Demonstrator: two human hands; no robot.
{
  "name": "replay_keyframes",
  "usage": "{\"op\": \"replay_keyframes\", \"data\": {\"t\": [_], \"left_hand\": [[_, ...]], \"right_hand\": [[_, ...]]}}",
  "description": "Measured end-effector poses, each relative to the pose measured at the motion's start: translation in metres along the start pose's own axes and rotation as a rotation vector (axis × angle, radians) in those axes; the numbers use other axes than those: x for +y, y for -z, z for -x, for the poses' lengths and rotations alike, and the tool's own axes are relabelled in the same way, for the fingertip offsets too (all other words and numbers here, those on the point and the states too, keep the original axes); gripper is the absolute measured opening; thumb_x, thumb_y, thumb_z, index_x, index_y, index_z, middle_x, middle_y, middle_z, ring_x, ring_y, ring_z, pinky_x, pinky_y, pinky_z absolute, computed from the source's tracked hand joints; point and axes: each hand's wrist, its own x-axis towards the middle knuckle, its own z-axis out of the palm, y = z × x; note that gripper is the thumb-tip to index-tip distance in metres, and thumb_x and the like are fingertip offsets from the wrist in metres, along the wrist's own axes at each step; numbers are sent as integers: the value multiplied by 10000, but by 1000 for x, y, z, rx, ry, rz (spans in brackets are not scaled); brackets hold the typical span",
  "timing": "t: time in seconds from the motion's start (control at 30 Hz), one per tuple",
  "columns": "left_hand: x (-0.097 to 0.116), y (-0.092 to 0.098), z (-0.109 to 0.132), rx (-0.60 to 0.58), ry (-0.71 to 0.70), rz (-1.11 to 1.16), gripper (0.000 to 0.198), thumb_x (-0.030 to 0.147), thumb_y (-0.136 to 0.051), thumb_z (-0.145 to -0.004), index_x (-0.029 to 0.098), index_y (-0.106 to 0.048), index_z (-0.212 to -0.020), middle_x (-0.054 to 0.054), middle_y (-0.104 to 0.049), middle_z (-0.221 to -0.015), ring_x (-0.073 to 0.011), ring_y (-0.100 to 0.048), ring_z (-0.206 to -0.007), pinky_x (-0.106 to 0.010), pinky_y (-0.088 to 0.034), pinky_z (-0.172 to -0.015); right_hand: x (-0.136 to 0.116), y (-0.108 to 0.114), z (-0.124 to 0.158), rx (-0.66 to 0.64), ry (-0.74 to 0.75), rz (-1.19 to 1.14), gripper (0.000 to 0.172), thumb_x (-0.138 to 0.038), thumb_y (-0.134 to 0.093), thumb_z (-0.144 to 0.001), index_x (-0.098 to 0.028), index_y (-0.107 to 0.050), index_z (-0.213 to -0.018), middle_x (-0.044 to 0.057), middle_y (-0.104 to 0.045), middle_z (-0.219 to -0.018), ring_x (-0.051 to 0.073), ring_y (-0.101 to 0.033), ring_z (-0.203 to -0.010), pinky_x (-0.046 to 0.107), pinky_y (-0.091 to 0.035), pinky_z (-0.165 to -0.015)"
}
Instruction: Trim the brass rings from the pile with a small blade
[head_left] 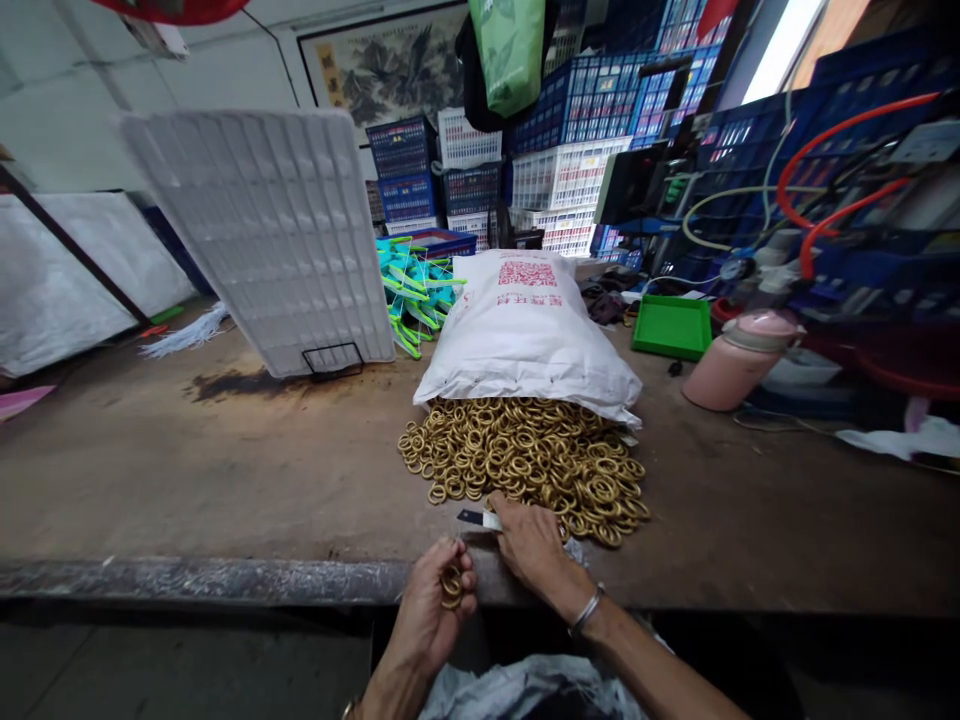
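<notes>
In front of me a large heap of brass-coloured rings [517, 455] spills from the mouth of a white woven sack [525, 340] with red print. My left hand [439, 595] is just past the table's front edge, its fingers curled around a few rings [451, 587]. At the near side of the heap, my right hand [529, 540] grips a utility knife [480, 519], whose dark blade points left. The palm side of that hand is hidden. A metal bracelet circles my right wrist.
A white compartmented tray [262, 240] leans upright on a black wire stand at the left. Green plastic pieces [416, 290] lie behind the sack. To the right are a green tray [672, 327] and a pink jug [739, 365]. Stacked crates [577, 100] fill the background.
</notes>
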Motion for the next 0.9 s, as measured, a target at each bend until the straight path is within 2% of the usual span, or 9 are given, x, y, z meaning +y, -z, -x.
{"op": "replay_keyframes", "data": {"t": [0.1, 0.2, 0.3, 0.4, 0.6, 0.7, 0.9], "left_hand": [[0, -1, 0, 2, -8, -23, 245, 305, -663, -640, 139, -501, -719, 29, -518, -593, -49, -457, -450, -144, -268, -382], [-1, -6, 1, 16, -53, -106, 266, 340, -655, -644, 155, -492, -745, 43, -507, -586, -42, -439, -432, -142, -262, -381], [-2, -14, 1, 11, -113, -219, 325, 396, -641, -647, 179, -490, -838, 61, -492, -559, -30, -388, -385, -137, -213, -360], [-2, -21, -2, 22, -176, -330, 401, 459, -626, -638, 187, -489, -899, 77, -461, -511, -24, -332, -349, -140, -184, -343], [-4, -24, -6, -57, -201, -441, 329, 476, -591, -667, 168, -478, -687, 84, -387, -462, -21, -256, -340, -155, -173, -338], [-6, -22, -6, -36, -244, -454, 302, 446, -594, -678, 168, -476, -652, 84, -373, -451, -28, -257, -354, -162, -188, -357], [-8, -20, -4, -23, -469, -593, 252, 382, -602, -689, 150, -539, -613, 28, -486, -551, -76, -397, -501, -180, -322, -490]], "right_hand": [[1, 2, -2, -16, -26, -8, 183, -119, -417, -749, -177, -471, -914, 44, -631, -737, 159, -579, -665, 250, -250, -551], [4, 3, -2, 19, -23, -79, 219, -121, -430, -717, -186, -459, -924, 26, -626, -730, 158, -575, -667, 242, -249, -552], [8, 8, 2, 63, -13, -227, 249, -96, -430, -676, -204, -466, -897, -6, -615, -707, 135, -562, -636, 222, -251, -549], [8, 16, 8, 97, 3, -404, 187, -102, -400, -700, -207, -474, -836, -17, -592, -682, 117, -543, -610, 202, -272, -549], [3, 25, 17, 110, 51, -704, 69, -225, -394, -768, -203, -454, -742, -30, -520, -642, 101, -472, -572, 188, -327, -541], [1, 25, 17, 100, 7, -849, 180, -328, -394, -785, -195, -449, -677, -41, -473, -607, 94, -433, -560, 185, -339, -524], [-4, 17, 18, -59, -132, -1144, 318, -421, -353, -796, -187, -441, -599, -71, -386, -452, 71, -346, -417, 179, -306, -431]]}}
